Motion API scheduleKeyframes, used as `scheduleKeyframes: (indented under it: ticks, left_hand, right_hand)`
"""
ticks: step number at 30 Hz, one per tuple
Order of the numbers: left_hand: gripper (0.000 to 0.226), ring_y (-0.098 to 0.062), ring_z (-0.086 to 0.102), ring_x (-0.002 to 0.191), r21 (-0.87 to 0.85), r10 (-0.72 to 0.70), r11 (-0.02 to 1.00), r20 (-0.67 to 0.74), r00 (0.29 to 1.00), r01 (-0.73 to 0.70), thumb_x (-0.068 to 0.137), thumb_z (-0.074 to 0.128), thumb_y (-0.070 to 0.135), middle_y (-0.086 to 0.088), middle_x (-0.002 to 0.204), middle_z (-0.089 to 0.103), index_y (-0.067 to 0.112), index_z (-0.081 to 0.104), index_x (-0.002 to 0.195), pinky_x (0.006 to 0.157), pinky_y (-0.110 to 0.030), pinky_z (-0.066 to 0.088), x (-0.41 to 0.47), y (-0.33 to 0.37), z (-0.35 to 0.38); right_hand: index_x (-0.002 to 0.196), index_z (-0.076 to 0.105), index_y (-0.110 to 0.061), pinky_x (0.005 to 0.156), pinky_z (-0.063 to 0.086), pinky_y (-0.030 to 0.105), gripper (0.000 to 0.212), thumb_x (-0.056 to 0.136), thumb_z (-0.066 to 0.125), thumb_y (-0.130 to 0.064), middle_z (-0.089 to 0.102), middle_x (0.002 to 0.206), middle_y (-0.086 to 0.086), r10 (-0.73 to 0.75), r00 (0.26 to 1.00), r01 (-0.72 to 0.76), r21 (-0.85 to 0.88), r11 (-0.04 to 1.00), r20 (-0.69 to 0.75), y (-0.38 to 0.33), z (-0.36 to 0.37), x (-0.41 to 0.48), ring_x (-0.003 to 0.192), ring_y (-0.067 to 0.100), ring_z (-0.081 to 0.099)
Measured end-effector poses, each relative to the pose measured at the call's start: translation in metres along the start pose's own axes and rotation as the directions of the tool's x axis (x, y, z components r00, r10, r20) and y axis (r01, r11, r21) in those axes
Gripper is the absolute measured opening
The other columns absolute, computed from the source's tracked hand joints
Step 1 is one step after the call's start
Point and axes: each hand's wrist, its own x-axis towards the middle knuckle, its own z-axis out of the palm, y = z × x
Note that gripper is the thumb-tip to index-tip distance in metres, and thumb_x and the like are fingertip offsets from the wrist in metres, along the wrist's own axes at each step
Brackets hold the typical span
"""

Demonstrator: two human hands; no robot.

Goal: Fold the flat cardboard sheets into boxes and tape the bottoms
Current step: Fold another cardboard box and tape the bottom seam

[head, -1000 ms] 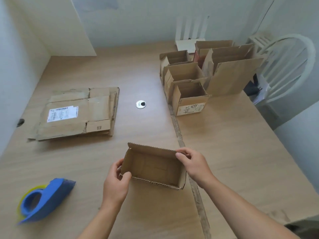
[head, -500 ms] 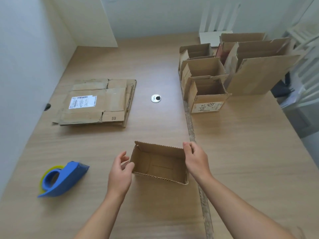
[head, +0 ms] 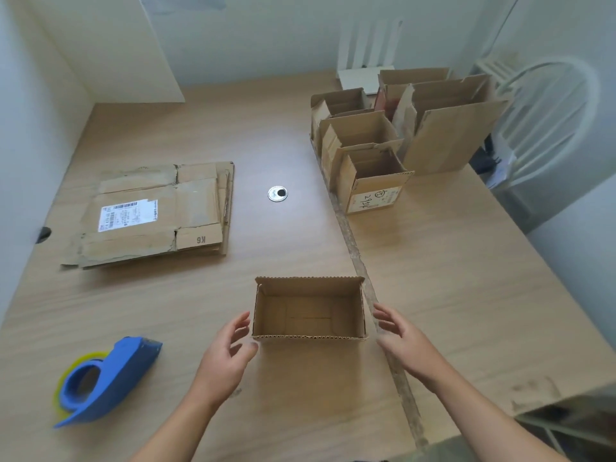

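Observation:
A small open cardboard box (head: 310, 316) stands upright on the wooden table (head: 466, 278), its top open toward me. My left hand (head: 226, 355) hovers just off its left wall with relaxed fingers, holding nothing. My right hand (head: 403, 341) is a little clear of the right wall, fingers spread. A stack of flat cardboard sheets (head: 156, 215) lies at the left. A blue tape dispenser (head: 103, 381) with a yellow roll sits at the near left.
Several folded open boxes (head: 376, 168) stand grouped at the back right. A round metal grommet (head: 277, 193) sits mid-table. A seam (head: 366, 278) runs down the table beside the box. A white chair (head: 546, 121) stands at the right, walls at left and back.
Both hands have let go of the small box and drawn slightly away from its sides. The box now stands squarely on the table. The camera has shifted.

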Motion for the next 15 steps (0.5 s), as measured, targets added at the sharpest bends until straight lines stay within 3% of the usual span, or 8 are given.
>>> scheduleKeyframes:
  ticks: [2, 5, 7, 9, 12, 15]
  left_hand:
    - [0.052, 0.004, 0.058, 0.113, 0.020, 0.045, 0.999, 0.045, 0.998, -0.046, 0.085, 0.065, 0.023, 0.011, 0.129, 0.061, 0.027, 0.053, 0.135, 0.096, -0.025, 0.049, 0.005, 0.005, 0.005]
    - [0.033, 0.007, 0.062, 0.099, -0.025, 0.081, 0.996, 0.011, 0.997, -0.080, 0.095, 0.062, 0.013, 0.011, 0.114, 0.068, 0.029, 0.060, 0.124, 0.077, -0.013, 0.047, 0.010, 0.013, 0.010]
    - [0.020, 0.000, 0.064, 0.094, -0.068, 0.093, 0.993, -0.006, 0.996, -0.094, 0.096, 0.060, 0.014, 0.012, 0.103, 0.071, 0.027, 0.066, 0.111, 0.074, -0.017, 0.045, 0.011, 0.018, 0.008]
    - [0.012, -0.008, 0.065, 0.092, -0.100, 0.110, 0.989, 0.007, 0.994, -0.109, 0.096, 0.061, 0.018, 0.013, 0.099, 0.072, 0.026, 0.067, 0.103, 0.077, -0.024, 0.046, 0.010, 0.022, 0.002]
    - [0.022, -0.010, 0.066, 0.092, -0.126, 0.167, 0.979, 0.041, 0.985, -0.161, 0.086, 0.060, 0.035, 0.011, 0.102, 0.072, 0.031, 0.068, 0.107, 0.082, -0.032, 0.051, 0.009, 0.029, -0.010]
    - [0.018, -0.003, 0.066, 0.090, -0.068, 0.233, 0.971, 0.046, 0.971, -0.229, 0.094, 0.063, 0.026, 0.015, 0.101, 0.072, 0.037, 0.065, 0.108, 0.078, -0.025, 0.051, 0.011, 0.040, -0.014]
  right_hand:
    - [0.140, 0.036, -0.053, 0.111, 0.035, 0.026, 0.069, 0.090, 0.064, -0.016, 0.043, 0.147, -0.022, -0.005, 0.996, 0.011, -0.067, 0.998, 0.088, -0.001, 0.014, -0.002, 0.138, 0.002, 0.039]
    - [0.147, 0.036, -0.046, 0.114, 0.034, 0.028, 0.081, 0.078, 0.078, -0.042, 0.043, 0.149, -0.025, -0.045, 0.999, 0.047, 0.083, 0.995, -0.030, -0.012, 0.037, -0.003, 0.138, -0.006, 0.036]
    - [0.145, 0.042, -0.040, 0.099, 0.041, 0.012, 0.079, 0.077, 0.083, -0.038, 0.045, 0.146, -0.021, -0.077, 0.987, 0.101, 0.173, 0.980, -0.144, -0.027, 0.042, -0.010, 0.126, -0.017, 0.042]
    - [0.139, 0.044, -0.034, 0.082, 0.046, 0.007, 0.077, 0.074, 0.084, -0.030, 0.049, 0.140, -0.015, -0.103, 0.974, 0.157, 0.267, 0.951, -0.204, -0.041, 0.043, -0.019, 0.110, -0.018, 0.053]
    - [0.133, 0.043, -0.035, 0.082, 0.052, 0.019, 0.079, 0.066, 0.085, -0.031, 0.053, 0.132, -0.014, -0.148, 0.971, 0.206, 0.335, 0.919, -0.189, -0.054, 0.042, -0.031, 0.109, -0.007, 0.059]
    - [0.124, 0.045, -0.038, 0.086, 0.055, 0.030, 0.080, 0.056, 0.088, -0.046, 0.052, 0.132, -0.017, -0.137, 0.964, 0.209, 0.333, 0.920, -0.227, -0.058, 0.038, -0.038, 0.121, 0.004, 0.055]
